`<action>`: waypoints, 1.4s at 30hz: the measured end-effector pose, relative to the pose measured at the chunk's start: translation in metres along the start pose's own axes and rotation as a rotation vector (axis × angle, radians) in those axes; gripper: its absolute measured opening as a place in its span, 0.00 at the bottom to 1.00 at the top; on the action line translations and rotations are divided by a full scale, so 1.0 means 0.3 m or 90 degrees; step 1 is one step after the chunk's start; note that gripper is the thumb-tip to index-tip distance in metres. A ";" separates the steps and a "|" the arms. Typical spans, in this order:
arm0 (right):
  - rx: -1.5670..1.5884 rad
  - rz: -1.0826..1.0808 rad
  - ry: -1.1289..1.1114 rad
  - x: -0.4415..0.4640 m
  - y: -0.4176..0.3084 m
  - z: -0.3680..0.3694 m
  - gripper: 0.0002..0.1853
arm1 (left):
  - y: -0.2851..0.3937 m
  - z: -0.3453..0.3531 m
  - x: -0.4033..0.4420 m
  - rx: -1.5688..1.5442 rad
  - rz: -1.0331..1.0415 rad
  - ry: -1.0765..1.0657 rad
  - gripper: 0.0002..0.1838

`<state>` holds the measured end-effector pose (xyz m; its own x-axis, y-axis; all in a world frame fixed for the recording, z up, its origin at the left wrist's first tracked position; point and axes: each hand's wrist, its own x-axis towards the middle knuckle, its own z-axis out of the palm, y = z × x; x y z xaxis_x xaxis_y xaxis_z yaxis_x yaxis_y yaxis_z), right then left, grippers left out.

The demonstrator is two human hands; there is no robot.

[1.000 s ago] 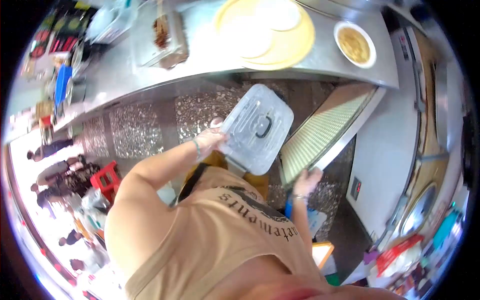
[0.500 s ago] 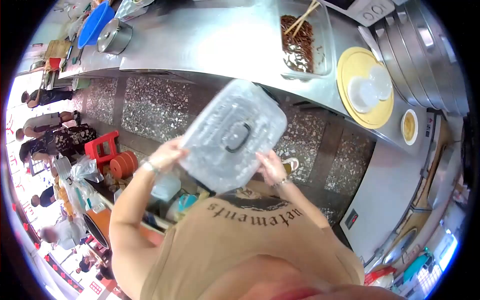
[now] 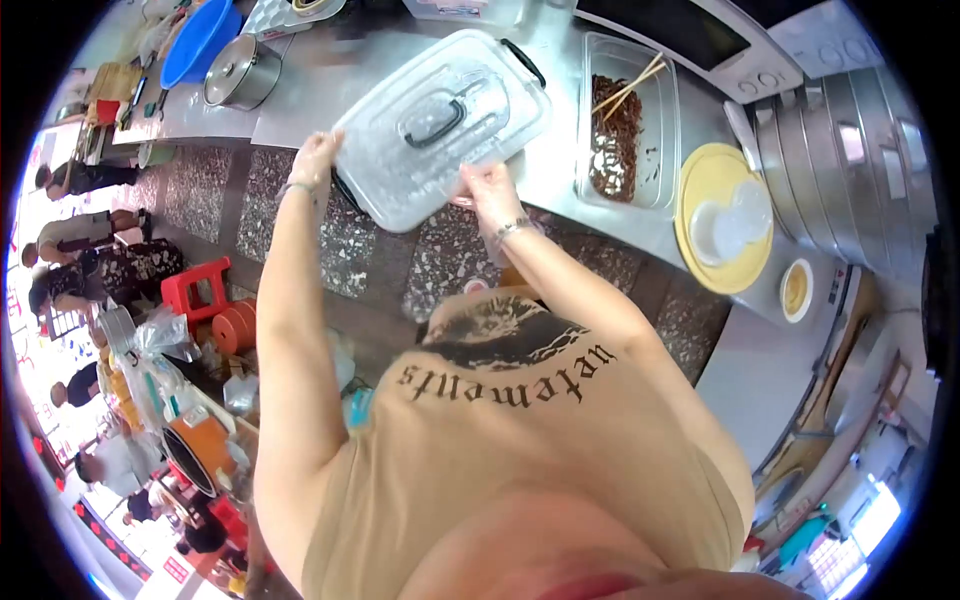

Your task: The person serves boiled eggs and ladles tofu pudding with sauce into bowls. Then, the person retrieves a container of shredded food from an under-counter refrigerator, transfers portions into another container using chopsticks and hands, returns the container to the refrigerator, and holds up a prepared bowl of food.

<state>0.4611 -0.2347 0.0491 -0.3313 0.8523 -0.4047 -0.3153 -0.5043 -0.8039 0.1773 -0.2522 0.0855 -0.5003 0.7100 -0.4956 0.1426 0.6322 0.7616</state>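
Observation:
A clear plastic container with a lid and a dark handle is tilted over the edge of the steel counter. My left hand grips its left corner, near a black clasp. At its lower right edge my right hand holds on, fingers closed on the rim. What is inside the container cannot be made out. To its right on the counter is an open clear tray of dark brown food, with wooden chopsticks lying across it.
A round yellow board bears white plastic pieces; a bowl sits nearby. Large steamers stand at the right. A lidded pot and a blue basin are at the left. A red stool and several people are beyond.
The right hand first let go of a slatted panel and took hold of the container. Both hands have since carried the container forward to the counter. The view has shifted.

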 end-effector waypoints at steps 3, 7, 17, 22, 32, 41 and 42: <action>-0.207 0.300 -0.192 0.249 -0.295 -0.085 0.16 | 0.181 0.136 0.205 -0.020 0.022 0.199 0.27; -0.591 -0.233 0.000 0.271 -0.447 -0.127 0.18 | 0.034 0.127 0.062 0.116 0.098 0.319 0.26; -0.908 -0.018 0.103 0.833 -0.484 -0.049 0.21 | -0.147 -0.039 0.363 -0.380 -0.111 0.185 0.24; -0.909 -0.229 0.235 0.816 -0.479 0.128 0.28 | 0.085 -0.193 0.264 -0.298 0.059 0.269 0.22; -0.908 -0.023 0.160 0.853 -0.395 0.435 0.32 | 0.185 -0.610 0.374 0.202 0.107 -0.045 0.17; -0.484 -0.430 0.073 0.806 -0.544 0.842 0.26 | 0.292 -0.856 0.402 0.003 0.264 0.188 0.23; -0.556 -0.379 0.050 0.867 -0.530 0.860 0.27 | 0.278 -0.916 0.439 0.021 0.328 0.248 0.20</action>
<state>0.1957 0.0313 0.1840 -0.2655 0.9515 0.1557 0.3509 0.2458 -0.9036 -0.1114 -0.1913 0.1985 -0.6335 0.7639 0.1231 0.4703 0.2538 0.8452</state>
